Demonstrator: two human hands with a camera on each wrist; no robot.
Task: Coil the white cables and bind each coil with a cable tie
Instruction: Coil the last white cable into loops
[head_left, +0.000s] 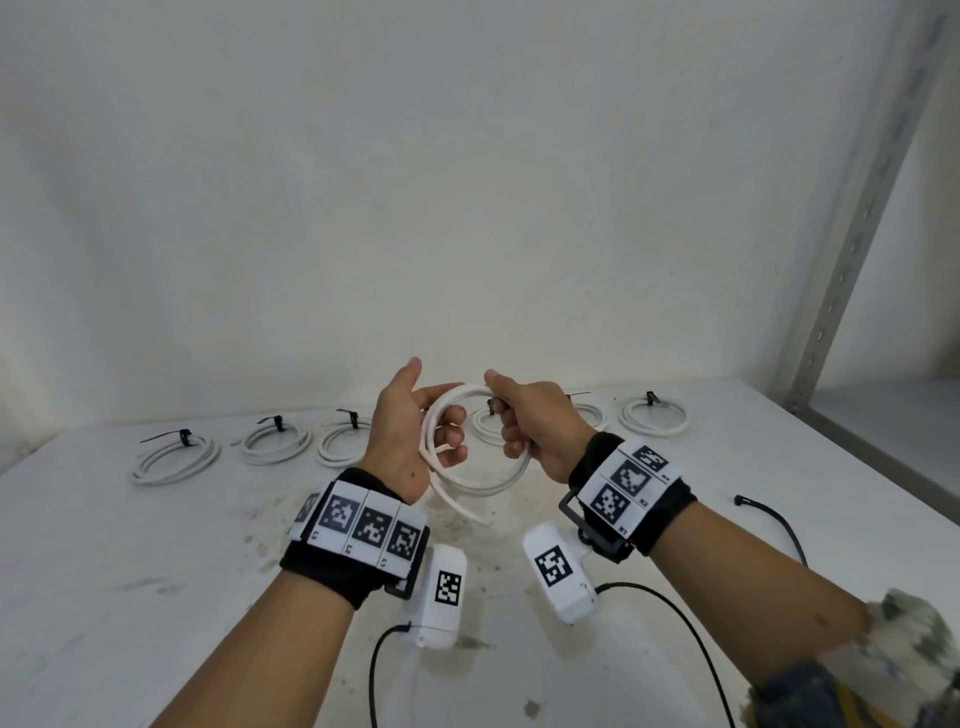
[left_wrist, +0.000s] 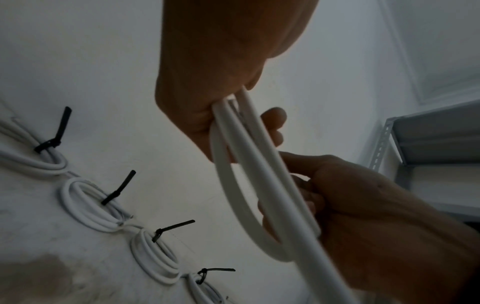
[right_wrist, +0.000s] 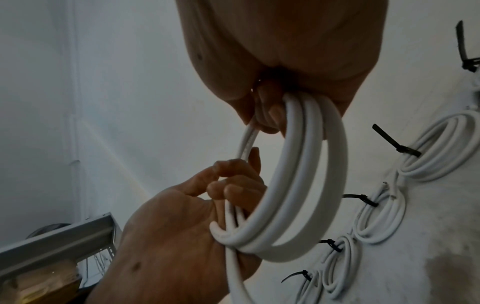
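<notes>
Several loops of white cable (head_left: 474, 451) hang btwn your hands, above the table (head_left: 156, 545): left hand (head_left: 410, 441) fingers curled round one side, right hand (head_left: 530, 426) clamped on the other. You're mid-coil; loose tail (head_left: 462, 506) hangs below your left fingers. Next: wrap it in, then get a tie. Bound coils (head_left: 174, 457) lie beyond your fingertips.

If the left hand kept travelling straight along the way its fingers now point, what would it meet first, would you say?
Probably the right hand: the left hand points across the cable coil that both grip, and the right hand holds the far side. Depth is hard to judge.
</notes>
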